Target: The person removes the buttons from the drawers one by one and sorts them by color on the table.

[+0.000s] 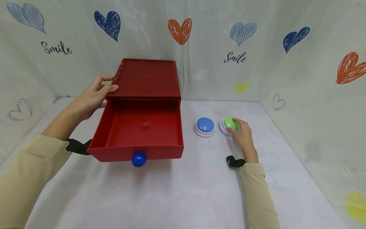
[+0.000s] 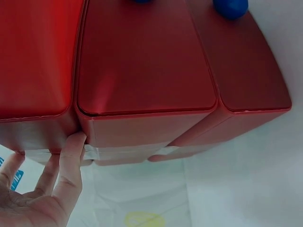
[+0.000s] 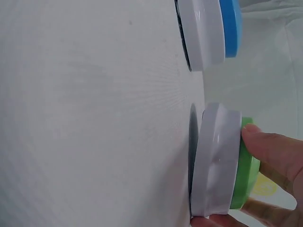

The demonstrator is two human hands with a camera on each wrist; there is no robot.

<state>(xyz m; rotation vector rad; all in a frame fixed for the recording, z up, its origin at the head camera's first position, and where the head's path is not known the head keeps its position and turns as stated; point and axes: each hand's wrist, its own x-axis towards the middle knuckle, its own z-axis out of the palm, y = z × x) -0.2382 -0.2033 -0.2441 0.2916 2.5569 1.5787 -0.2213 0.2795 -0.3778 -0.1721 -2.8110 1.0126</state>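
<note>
A red box stands on the table with its drawer pulled out toward me, a blue knob on the drawer front. My left hand holds the box's upper left edge, thumb on top and fingers against the side. The left wrist view shows those fingers touching the red box. My right hand grips a green button on a white base, to the right of a blue button. In the right wrist view one finger lies on the green button, with the thumb at the base's lower edge.
The white table is walled in by a heart-printed curtain at the back and on both sides. The open drawer holds nothing I can see. The blue button sits close beside the green one.
</note>
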